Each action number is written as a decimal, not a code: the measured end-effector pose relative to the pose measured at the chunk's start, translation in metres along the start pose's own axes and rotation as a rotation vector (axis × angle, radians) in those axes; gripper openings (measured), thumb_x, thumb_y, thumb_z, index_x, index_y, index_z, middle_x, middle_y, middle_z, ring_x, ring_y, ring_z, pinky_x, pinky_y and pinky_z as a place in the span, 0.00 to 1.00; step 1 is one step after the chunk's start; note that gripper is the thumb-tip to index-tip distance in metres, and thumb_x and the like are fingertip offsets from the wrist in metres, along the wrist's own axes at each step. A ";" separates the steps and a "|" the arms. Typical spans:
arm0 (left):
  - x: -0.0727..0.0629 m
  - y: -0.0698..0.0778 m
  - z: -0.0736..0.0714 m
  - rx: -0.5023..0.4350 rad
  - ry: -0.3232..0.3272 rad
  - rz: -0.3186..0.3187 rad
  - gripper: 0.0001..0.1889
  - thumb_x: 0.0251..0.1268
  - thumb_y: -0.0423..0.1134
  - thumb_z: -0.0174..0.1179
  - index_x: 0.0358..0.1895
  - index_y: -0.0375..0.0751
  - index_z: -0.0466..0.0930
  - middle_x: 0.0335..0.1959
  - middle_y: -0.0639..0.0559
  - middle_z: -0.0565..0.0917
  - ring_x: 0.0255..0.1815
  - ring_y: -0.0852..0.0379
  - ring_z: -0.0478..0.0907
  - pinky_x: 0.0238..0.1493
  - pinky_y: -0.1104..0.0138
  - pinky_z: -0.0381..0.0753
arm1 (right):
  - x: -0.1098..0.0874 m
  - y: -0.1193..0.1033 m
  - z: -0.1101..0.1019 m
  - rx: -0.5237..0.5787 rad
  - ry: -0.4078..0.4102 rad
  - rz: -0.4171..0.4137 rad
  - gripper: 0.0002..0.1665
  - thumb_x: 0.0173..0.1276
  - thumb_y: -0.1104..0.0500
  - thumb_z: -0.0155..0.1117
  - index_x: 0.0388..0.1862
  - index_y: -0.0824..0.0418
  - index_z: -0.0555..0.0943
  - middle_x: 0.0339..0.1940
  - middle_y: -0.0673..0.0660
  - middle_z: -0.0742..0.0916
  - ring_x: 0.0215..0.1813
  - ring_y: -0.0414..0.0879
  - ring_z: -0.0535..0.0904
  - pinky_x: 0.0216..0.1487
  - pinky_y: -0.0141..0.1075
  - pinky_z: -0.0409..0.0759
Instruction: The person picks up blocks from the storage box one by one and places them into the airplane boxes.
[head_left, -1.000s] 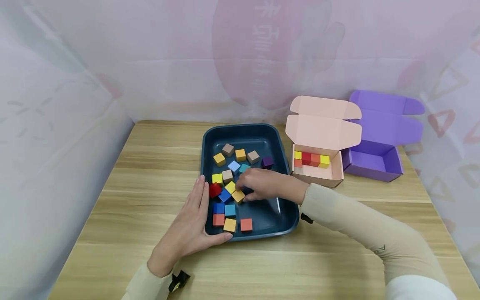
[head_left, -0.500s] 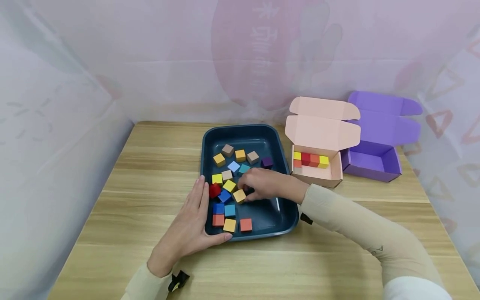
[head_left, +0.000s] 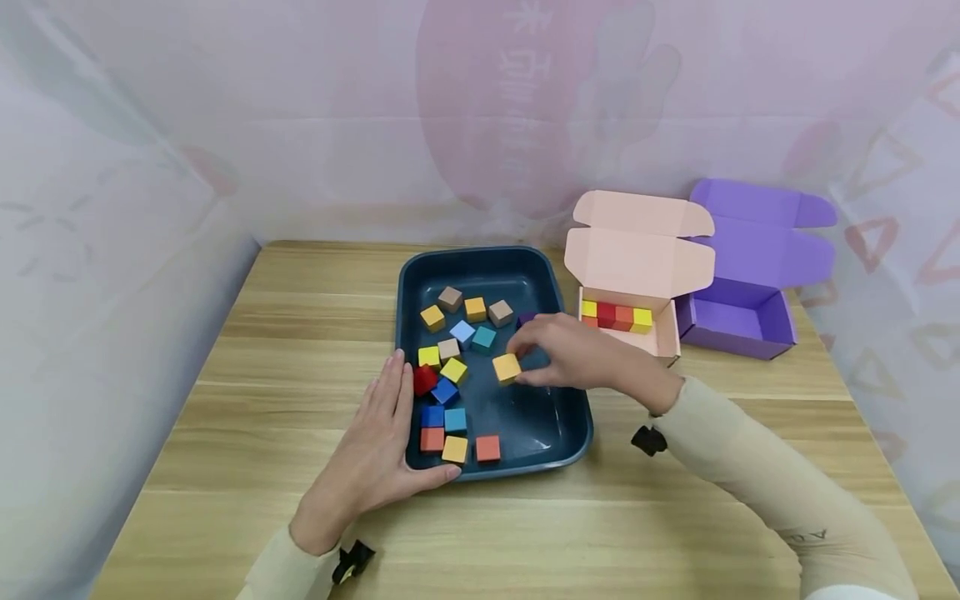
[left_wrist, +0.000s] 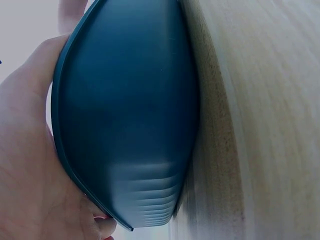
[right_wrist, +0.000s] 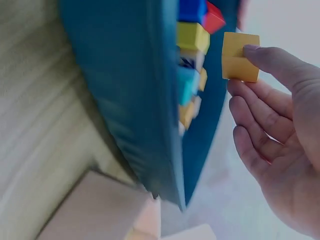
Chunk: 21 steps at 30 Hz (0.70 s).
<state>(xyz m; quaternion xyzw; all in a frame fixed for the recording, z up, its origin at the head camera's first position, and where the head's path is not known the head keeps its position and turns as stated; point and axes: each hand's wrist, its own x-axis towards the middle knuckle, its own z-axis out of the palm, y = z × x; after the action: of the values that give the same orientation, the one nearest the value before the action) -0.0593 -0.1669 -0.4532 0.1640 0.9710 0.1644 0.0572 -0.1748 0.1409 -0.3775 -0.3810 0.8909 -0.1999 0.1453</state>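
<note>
Between thumb and fingers, my right hand point(head_left: 577, 350) pinches a light orange cube point(head_left: 506, 368), held up over the dark blue tray point(head_left: 536, 454). The right wrist view shows that orange cube point(right_wrist: 241, 57) above the tray's rim, with the thumb on one side. My left hand point(head_left: 375, 446) rests along the tray's left rim, fingers straight and thumb spread at the near corner. In the left wrist view the hand point(left_wrist: 30, 150) lies against the tray's outer wall point(left_wrist: 125, 100). Several cubes lie in the tray, among them a yellow cube point(head_left: 453, 371) and a red-orange cube point(head_left: 487, 447).
Right of the tray stands an open peach box point(head_left: 666, 333) with a row of red, orange and yellow cubes point(head_left: 605, 315). An open purple box point(head_left: 738, 325) stands beside it. A dark purple cube point(head_left: 525, 318) is partly hidden by my right hand. Fabric walls surround the table point(head_left: 285, 333).
The light orange cube has been lifted from beside the yellow and blue cubes and moved right and up in my right hand. My left hand stays on the rim.
</note>
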 end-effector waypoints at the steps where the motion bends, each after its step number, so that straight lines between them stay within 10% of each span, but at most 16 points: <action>1: 0.000 0.000 0.000 0.000 -0.002 -0.001 0.76 0.48 0.87 0.58 0.88 0.43 0.30 0.90 0.44 0.33 0.91 0.40 0.36 0.86 0.38 0.51 | -0.004 0.002 -0.003 0.007 0.020 0.016 0.23 0.69 0.51 0.77 0.60 0.56 0.88 0.52 0.53 0.91 0.54 0.48 0.86 0.58 0.43 0.89; 15: 0.001 -0.001 0.000 -0.013 -0.001 0.004 0.76 0.47 0.88 0.57 0.87 0.46 0.27 0.90 0.44 0.34 0.91 0.40 0.37 0.86 0.38 0.51 | -0.063 0.045 -0.049 -0.039 0.378 0.001 0.18 0.60 0.63 0.83 0.49 0.63 0.89 0.40 0.55 0.93 0.42 0.47 0.89 0.49 0.48 0.89; 21: 0.001 -0.001 0.000 -0.017 -0.004 0.000 0.76 0.47 0.87 0.59 0.88 0.42 0.31 0.90 0.44 0.33 0.91 0.39 0.37 0.86 0.38 0.51 | -0.081 0.069 -0.052 -0.025 0.323 0.221 0.17 0.67 0.60 0.78 0.53 0.61 0.88 0.44 0.57 0.93 0.48 0.53 0.88 0.52 0.52 0.85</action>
<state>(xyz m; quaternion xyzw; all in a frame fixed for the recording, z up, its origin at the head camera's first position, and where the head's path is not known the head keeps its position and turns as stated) -0.0605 -0.1679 -0.4533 0.1638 0.9694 0.1723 0.0607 -0.1850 0.2568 -0.3550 -0.2457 0.9414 -0.2303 0.0167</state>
